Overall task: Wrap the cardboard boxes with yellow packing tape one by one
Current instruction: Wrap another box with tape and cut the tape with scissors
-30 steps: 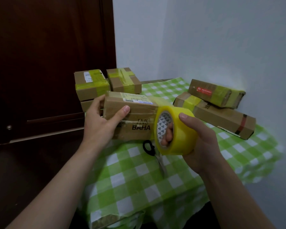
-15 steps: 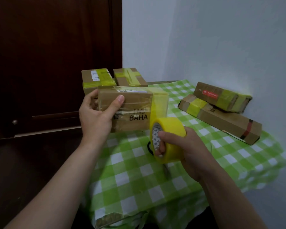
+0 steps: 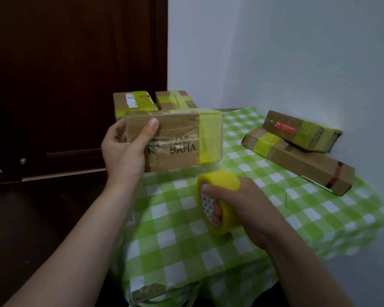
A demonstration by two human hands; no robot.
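The left hand [image 3: 124, 151] holds a box [image 3: 175, 140] by its left end, above the far left part of the bench [image 3: 182, 235]. Below it, to the right and nearer the person, the right hand [image 3: 248, 209] holds the tape roll [image 3: 222, 191] over the middle of the bench, fingers [image 3: 216, 214] through its core. Behind the held box, two boxes [image 3: 131, 101] sit side by side at the back left corner, partly hidden. On the right, near the wall [image 3: 297, 52], a long box [image 3: 308, 168] lies on the bench, and a shorter box [image 3: 302, 131] rests on its far end.
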